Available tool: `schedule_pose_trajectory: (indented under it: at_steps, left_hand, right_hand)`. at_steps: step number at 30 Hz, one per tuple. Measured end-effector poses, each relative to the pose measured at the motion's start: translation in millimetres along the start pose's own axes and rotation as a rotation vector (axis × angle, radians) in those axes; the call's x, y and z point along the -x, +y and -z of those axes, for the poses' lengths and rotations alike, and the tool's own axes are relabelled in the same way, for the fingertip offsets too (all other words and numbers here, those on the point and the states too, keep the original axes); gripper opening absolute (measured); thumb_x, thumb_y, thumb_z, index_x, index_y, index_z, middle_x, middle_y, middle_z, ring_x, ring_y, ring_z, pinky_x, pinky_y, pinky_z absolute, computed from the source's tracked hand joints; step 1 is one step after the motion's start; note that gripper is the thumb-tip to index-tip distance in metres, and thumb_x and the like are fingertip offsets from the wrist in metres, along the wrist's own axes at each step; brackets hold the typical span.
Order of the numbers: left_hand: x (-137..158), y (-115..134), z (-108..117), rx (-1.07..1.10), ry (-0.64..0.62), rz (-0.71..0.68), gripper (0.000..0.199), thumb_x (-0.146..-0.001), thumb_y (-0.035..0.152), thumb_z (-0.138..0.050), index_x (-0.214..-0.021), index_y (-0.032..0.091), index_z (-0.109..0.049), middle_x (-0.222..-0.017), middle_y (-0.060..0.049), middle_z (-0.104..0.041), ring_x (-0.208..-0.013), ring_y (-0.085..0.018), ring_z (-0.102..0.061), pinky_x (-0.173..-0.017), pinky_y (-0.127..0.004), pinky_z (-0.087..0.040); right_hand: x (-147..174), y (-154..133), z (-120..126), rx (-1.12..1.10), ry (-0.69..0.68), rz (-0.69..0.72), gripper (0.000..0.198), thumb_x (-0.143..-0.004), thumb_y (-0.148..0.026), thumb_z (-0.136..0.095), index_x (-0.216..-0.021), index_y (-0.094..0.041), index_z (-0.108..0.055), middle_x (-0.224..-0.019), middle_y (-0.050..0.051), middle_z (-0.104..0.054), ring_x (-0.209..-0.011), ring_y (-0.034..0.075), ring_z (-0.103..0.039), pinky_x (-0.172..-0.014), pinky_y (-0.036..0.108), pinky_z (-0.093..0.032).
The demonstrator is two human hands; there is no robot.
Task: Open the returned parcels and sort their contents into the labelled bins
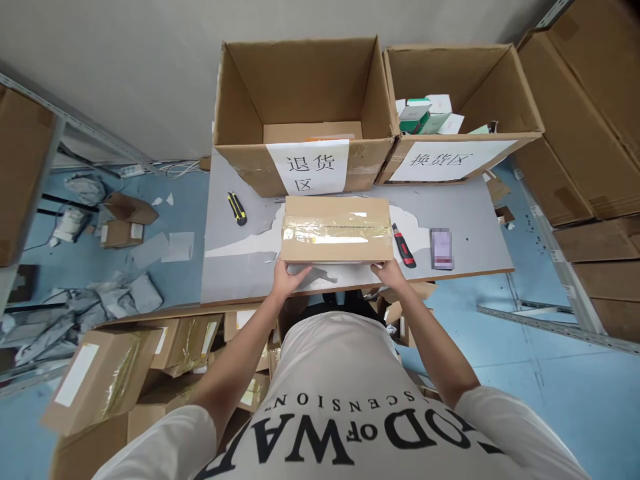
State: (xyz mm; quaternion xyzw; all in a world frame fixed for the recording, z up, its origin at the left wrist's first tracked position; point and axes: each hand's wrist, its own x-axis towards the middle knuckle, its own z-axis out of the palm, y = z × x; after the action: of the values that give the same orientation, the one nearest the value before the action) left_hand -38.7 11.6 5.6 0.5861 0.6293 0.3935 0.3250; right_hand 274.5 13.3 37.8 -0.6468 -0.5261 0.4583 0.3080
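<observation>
A taped cardboard box [336, 250] sits at the middle of the grey table [235, 267], its clear tape shining along the top. My left hand [287, 279] grips its near left corner, thumb along the front side and the other fingers hidden behind the edge. At the near right corner my right hand [390, 273] holds the same box in a like way. Just right of the box lies a red and black utility knife [404, 245]. Farther left on the table is a yellow and black utility knife [237, 209].
Two large open cartons with paper signs, a left one [240, 157] and a right one [520, 137], stand along the table's back; small green-white boxes [430, 115] fill part of the right one. A phone-like item [441, 249] lies at right. Parcels [100, 373] crowd below left.
</observation>
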Motion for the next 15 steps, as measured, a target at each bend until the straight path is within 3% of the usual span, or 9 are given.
schedule_pose_trajectory:
  at_steps: [6, 10, 13, 15]
  left_hand:
    - [-5, 28, 16, -0.020, 0.077, -0.077, 0.069, -0.067, 0.045, -0.076, -0.124, 0.013, -0.052, -0.116, -0.015, -0.062, -0.116, -0.027, -0.060, -0.102, -0.042, -0.047]
    - [3, 57, 15, -0.046, 0.045, -0.179, 0.072, -0.066, 0.045, -0.076, -0.127, 0.016, -0.050, -0.125, -0.015, -0.057, -0.120, -0.029, -0.056, -0.103, -0.043, -0.046]
    - [20, 81, -2, -0.003, -0.135, -0.276, 0.079, -0.065, 0.045, -0.077, -0.132, 0.017, -0.046, -0.130, -0.015, -0.055, -0.122, -0.029, -0.054, -0.104, -0.044, -0.045]
    - [34, 96, -21, 0.049, -0.372, -0.338, 0.082, -0.065, 0.044, -0.077, -0.135, 0.017, -0.044, -0.133, -0.015, -0.054, -0.125, -0.029, -0.052, -0.105, -0.044, -0.043]
  right_hand:
    - [25, -35, 14, -0.033, 0.078, 0.078, 0.055, -0.068, -0.026, -0.057, -0.122, -0.015, -0.056, -0.117, 0.015, -0.066, -0.107, 0.026, -0.061, -0.094, 0.043, -0.048]
    - [62, -37, 39, 0.091, 0.222, 0.122, 0.042, -0.073, -0.030, -0.055, -0.112, -0.017, -0.062, -0.119, 0.014, -0.066, -0.112, 0.028, -0.060, -0.100, 0.046, -0.045]
    - [111, -10, 75, 0.264, 0.351, 0.132, 0.044, -0.078, -0.037, -0.055, -0.118, -0.019, -0.059, -0.120, 0.014, -0.065, -0.115, 0.031, -0.057, -0.103, 0.052, -0.042]
    - [154, 18, 103, 0.371, 0.480, 0.134, 0.043, -0.078, -0.040, -0.055, -0.115, -0.019, -0.060, -0.116, 0.014, -0.066, -0.115, 0.033, -0.057, -0.102, 0.055, -0.042]
